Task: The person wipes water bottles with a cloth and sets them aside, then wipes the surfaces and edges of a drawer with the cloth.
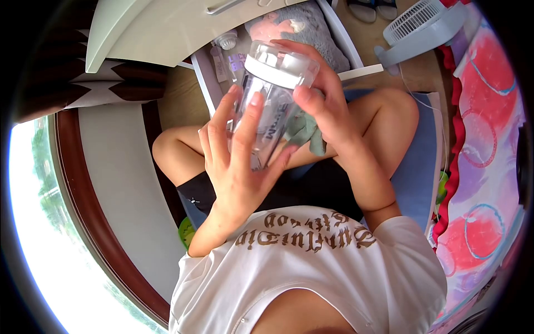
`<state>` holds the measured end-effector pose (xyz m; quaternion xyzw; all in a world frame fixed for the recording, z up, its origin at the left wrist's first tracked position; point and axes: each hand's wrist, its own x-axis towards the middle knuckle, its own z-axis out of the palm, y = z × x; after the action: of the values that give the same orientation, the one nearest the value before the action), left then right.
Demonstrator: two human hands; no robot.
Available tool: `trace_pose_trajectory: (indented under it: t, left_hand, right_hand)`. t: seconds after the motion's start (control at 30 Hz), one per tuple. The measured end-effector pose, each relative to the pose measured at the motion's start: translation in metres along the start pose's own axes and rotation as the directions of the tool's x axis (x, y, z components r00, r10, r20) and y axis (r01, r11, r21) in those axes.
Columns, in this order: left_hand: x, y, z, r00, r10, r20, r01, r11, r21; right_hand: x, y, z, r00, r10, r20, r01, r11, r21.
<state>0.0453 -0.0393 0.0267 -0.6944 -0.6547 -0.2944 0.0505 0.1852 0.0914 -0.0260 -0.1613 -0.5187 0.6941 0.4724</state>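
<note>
A clear drinking bottle (272, 103) with a white ring and a see-through cap is held tilted above my lap. My left hand (236, 150) is wrapped round its lower body, fingers along the near side and thumb by the base. My right hand (328, 103) grips the cap end, with the thumb on the white ring and the other fingers partly hidden behind. Dark lettering runs down the bottle's side. Just beyond the bottle, a grey-green soft piece (307, 133) shows below my right hand; what it is I cannot tell.
In front stands an open white drawer (361, 71) holding a grey and pink plush (311, 28) and a white-capped container (226, 40). A white fan (420, 25) and dark slippers (371, 8) lie beyond. Patterned bedding (486, 139) hangs at right; a curtain (105, 78) is at left.
</note>
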Motion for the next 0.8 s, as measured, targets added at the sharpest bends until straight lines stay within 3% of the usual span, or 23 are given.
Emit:
trace_pose_trajectory:
  t: [0.07, 0.13, 0.2, 0.23, 0.27, 0.33, 0.37, 0.47, 0.53, 0.6, 0.63, 0.73, 0.8]
  left_hand:
    - [-0.003, -0.003, -0.004, 0.99, -0.134, 0.052, 0.143, 0.945, -0.295]
    - [-0.004, -0.007, -0.007, 0.961, -0.245, 0.125, 0.274, 0.814, -0.512]
    - [-0.002, -0.006, -0.012, 0.874, -0.396, 0.281, 0.463, 0.504, -0.729]
    - [0.001, -0.007, -0.016, 0.836, -0.398, 0.377, 0.532, 0.424, -0.733]
    - [0.002, -0.006, -0.016, 0.837, -0.398, 0.376, 0.53, 0.421, -0.736]
    - [0.005, -0.004, -0.015, 0.826, -0.322, 0.463, 0.549, 0.273, -0.79]
    - [0.009, -0.002, -0.014, 0.836, -0.278, 0.474, 0.529, 0.178, -0.83]
    - [0.015, 0.001, -0.01, 0.854, -0.259, 0.452, 0.488, 0.096, -0.867]
    - [0.015, -0.002, -0.006, 0.868, -0.256, 0.425, 0.465, 0.122, -0.877]
    - [0.017, -0.002, -0.003, 0.893, -0.306, 0.329, 0.39, 0.167, -0.905]
    - [0.018, 0.0, -0.004, 0.9, -0.309, 0.307, 0.393, 0.268, -0.88]
    - [0.016, 0.002, 0.002, 0.89, -0.361, 0.279, 0.416, 0.39, -0.821]
    - [0.014, 0.0, 0.007, 0.891, -0.35, 0.29, 0.422, 0.4, -0.814]
  right_hand:
    - [0.001, 0.004, -0.005, 0.994, 0.112, -0.011, -0.109, 0.985, 0.132]
    - [0.001, 0.005, -0.002, 0.994, 0.107, -0.014, -0.103, 0.981, 0.162]
    - [0.0, 0.002, 0.0, 0.993, 0.115, 0.011, -0.114, 0.964, 0.24]
    - [0.0, 0.004, 0.0, 0.993, 0.116, 0.012, -0.116, 0.965, 0.235]
    - [-0.002, 0.009, 0.0, 0.995, 0.097, 0.029, -0.102, 0.956, 0.274]
    - [-0.003, 0.011, -0.002, 0.996, 0.081, 0.046, -0.091, 0.947, 0.309]
    - [-0.004, 0.009, -0.004, 0.991, 0.103, 0.08, -0.123, 0.94, 0.318]
    - [-0.004, 0.004, -0.003, 0.985, 0.117, 0.128, -0.152, 0.938, 0.312]
    - [0.001, -0.002, -0.001, 0.984, 0.107, 0.144, -0.146, 0.944, 0.297]
    - [0.006, -0.008, 0.001, 0.996, 0.029, 0.082, -0.028, 0.999, -0.017]
    - [0.004, -0.001, 0.002, 0.997, -0.051, 0.064, 0.05, 0.999, 0.018]
    - [0.001, -0.006, 0.008, 0.995, -0.085, 0.048, 0.087, 0.995, -0.056]
    - [-0.003, -0.009, 0.007, 0.999, -0.051, 0.016, 0.052, 0.998, -0.045]
